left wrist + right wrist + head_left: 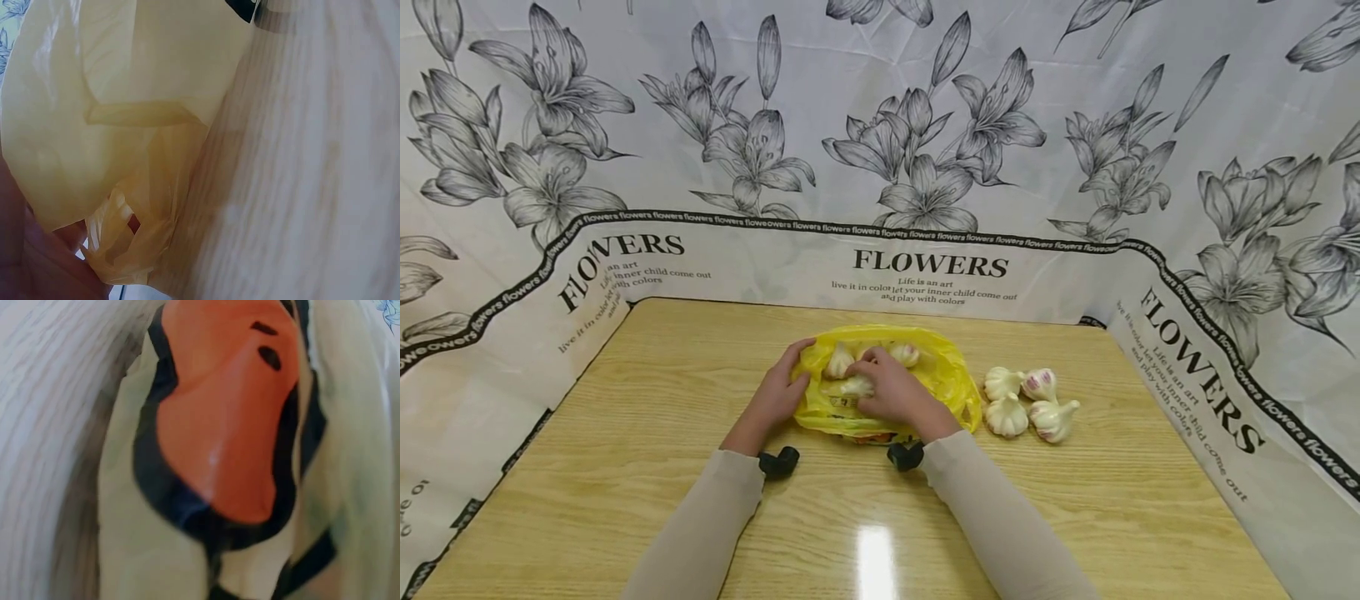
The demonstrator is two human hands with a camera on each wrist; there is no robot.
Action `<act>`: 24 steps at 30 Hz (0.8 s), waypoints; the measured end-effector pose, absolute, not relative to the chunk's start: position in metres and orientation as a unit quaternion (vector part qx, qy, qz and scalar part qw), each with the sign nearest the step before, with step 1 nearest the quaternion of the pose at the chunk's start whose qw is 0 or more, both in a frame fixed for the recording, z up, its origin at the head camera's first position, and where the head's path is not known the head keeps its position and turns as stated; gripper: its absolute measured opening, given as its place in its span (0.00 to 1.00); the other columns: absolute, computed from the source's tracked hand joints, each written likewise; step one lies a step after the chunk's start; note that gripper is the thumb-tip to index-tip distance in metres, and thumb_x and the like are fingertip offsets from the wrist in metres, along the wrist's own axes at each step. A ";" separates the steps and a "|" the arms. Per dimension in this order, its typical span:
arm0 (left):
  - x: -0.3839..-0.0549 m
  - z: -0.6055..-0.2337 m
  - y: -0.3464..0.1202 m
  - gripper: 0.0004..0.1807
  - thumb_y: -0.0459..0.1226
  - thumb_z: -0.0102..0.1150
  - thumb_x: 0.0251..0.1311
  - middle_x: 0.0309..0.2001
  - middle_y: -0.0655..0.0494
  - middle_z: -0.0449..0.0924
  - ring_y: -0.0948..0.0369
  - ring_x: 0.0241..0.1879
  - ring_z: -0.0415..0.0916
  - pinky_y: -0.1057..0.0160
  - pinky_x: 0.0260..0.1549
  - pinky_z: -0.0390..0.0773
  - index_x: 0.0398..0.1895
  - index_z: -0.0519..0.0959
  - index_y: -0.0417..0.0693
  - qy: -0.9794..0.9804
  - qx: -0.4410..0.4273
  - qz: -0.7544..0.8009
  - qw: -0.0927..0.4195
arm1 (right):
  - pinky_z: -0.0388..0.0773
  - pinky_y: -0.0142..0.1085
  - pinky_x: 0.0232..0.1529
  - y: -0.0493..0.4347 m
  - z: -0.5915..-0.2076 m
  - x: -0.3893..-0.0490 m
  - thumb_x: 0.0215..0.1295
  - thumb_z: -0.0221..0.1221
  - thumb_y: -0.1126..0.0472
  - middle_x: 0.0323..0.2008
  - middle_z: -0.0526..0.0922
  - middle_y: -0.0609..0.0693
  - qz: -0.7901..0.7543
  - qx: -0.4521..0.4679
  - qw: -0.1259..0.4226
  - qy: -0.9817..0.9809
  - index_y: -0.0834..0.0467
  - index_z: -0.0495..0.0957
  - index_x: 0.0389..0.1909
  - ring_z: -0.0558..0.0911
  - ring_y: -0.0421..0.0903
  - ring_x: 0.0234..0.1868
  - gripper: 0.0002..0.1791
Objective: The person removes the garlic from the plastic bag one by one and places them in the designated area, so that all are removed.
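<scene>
A yellow plastic bag (pixel 951 371) lies mouth-up in the middle of the table, several garlic bulbs (pixel 839 362) inside it. My left hand (pixel 778 392) holds the bag's left rim, thumb toward the opening. My right hand (pixel 893 390) reaches into the mouth, its fingers and thumb round a garlic bulb (pixel 856 387) that they partly cover. In the left wrist view the thin bag wall (pixel 156 62) hangs beside the fingers. An orange and black print on the bag (pixel 219 425) fills the right wrist view.
To the right of the bag, several garlic bulbs (pixel 1007 416) sit grouped on the wooden table (pixel 647 433). A white cloth with flower prints (pixel 917 275) stands round the back and sides. Dark wrist mounts (pixel 779 463) show below both hands.
</scene>
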State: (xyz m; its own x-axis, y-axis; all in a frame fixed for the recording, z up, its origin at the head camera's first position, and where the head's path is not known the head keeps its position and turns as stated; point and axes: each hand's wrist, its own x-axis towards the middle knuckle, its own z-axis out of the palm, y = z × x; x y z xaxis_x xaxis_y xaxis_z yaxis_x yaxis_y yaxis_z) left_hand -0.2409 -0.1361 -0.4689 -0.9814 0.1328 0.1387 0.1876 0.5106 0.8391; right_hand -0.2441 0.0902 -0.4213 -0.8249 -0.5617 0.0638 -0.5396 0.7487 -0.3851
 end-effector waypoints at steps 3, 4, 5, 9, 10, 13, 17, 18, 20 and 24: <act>-0.241 -0.469 -0.136 0.28 0.37 0.44 0.71 0.74 0.49 0.57 0.48 0.73 0.55 0.43 0.69 0.58 0.72 0.57 0.65 -0.869 -0.092 -0.485 0.027 | 0.76 0.41 0.49 0.093 -0.424 -0.244 0.55 0.61 0.59 0.59 0.68 0.51 -0.194 -0.301 0.006 0.933 0.47 0.76 0.58 0.74 0.47 0.50 0.26; -0.240 -0.469 -0.136 0.28 0.37 0.44 0.71 0.74 0.49 0.57 0.48 0.73 0.55 0.43 0.69 0.57 0.72 0.57 0.65 -0.869 -0.092 -0.485 0.027 | 0.76 0.42 0.51 0.094 -0.424 -0.244 0.57 0.60 0.58 0.60 0.68 0.51 -0.195 -0.302 0.001 0.933 0.47 0.76 0.58 0.74 0.48 0.51 0.25; -0.240 -0.469 -0.136 0.28 0.37 0.44 0.71 0.74 0.48 0.56 0.48 0.73 0.55 0.43 0.69 0.57 0.72 0.57 0.65 -0.869 -0.093 -0.485 0.027 | 0.76 0.43 0.52 0.095 -0.425 -0.244 0.58 0.59 0.57 0.60 0.68 0.51 -0.195 -0.302 -0.005 0.933 0.48 0.76 0.59 0.74 0.48 0.52 0.24; -0.239 -0.469 -0.136 0.28 0.37 0.44 0.72 0.74 0.48 0.56 0.48 0.73 0.55 0.43 0.69 0.57 0.73 0.56 0.64 -0.870 -0.093 -0.484 0.026 | 0.75 0.46 0.55 0.099 -0.427 -0.242 0.64 0.57 0.53 0.59 0.68 0.52 -0.208 -0.300 -0.019 0.931 0.48 0.76 0.58 0.75 0.50 0.52 0.20; -0.239 -0.469 -0.135 0.28 0.37 0.44 0.72 0.75 0.48 0.56 0.48 0.73 0.55 0.43 0.69 0.57 0.73 0.56 0.64 -0.870 -0.092 -0.484 0.026 | 0.75 0.47 0.55 0.100 -0.428 -0.242 0.65 0.57 0.52 0.59 0.68 0.52 -0.212 -0.299 -0.021 0.930 0.48 0.77 0.57 0.75 0.50 0.52 0.20; -0.239 -0.469 -0.135 0.28 0.37 0.44 0.72 0.75 0.49 0.56 0.48 0.73 0.55 0.44 0.69 0.57 0.73 0.56 0.64 -0.870 -0.092 -0.484 0.025 | 0.76 0.47 0.54 0.102 -0.428 -0.240 0.65 0.59 0.50 0.61 0.68 0.51 -0.225 -0.286 -0.025 0.931 0.45 0.77 0.57 0.77 0.50 0.50 0.19; -0.239 -0.469 -0.135 0.28 0.37 0.44 0.72 0.74 0.49 0.56 0.48 0.73 0.56 0.44 0.69 0.58 0.73 0.56 0.64 -0.869 -0.096 -0.484 0.029 | 0.77 0.48 0.55 0.106 -0.424 -0.238 0.63 0.63 0.54 0.66 0.65 0.53 -0.253 -0.272 -0.037 0.928 0.46 0.80 0.56 0.79 0.52 0.52 0.19; -0.239 -0.469 -0.135 0.28 0.37 0.44 0.72 0.74 0.48 0.56 0.48 0.73 0.56 0.44 0.69 0.59 0.73 0.56 0.64 -0.869 -0.097 -0.484 0.030 | 0.76 0.49 0.57 0.107 -0.423 -0.237 0.62 0.64 0.55 0.67 0.66 0.54 -0.258 -0.273 -0.043 0.926 0.47 0.80 0.55 0.79 0.54 0.54 0.19; -0.239 -0.469 -0.135 0.28 0.37 0.44 0.72 0.74 0.48 0.56 0.48 0.73 0.56 0.43 0.68 0.59 0.73 0.56 0.65 -0.869 -0.098 -0.485 0.031 | 0.74 0.51 0.59 0.109 -0.420 -0.235 0.61 0.65 0.57 0.67 0.66 0.56 -0.265 -0.280 -0.051 0.921 0.48 0.81 0.55 0.76 0.56 0.58 0.20; -0.239 -0.469 -0.136 0.28 0.37 0.44 0.72 0.74 0.49 0.57 0.48 0.73 0.56 0.44 0.68 0.59 0.72 0.56 0.66 -0.868 -0.095 -0.487 0.029 | 0.76 0.50 0.57 0.114 -0.415 -0.232 0.62 0.65 0.56 0.67 0.68 0.57 -0.273 -0.295 -0.068 0.913 0.48 0.81 0.56 0.77 0.56 0.59 0.20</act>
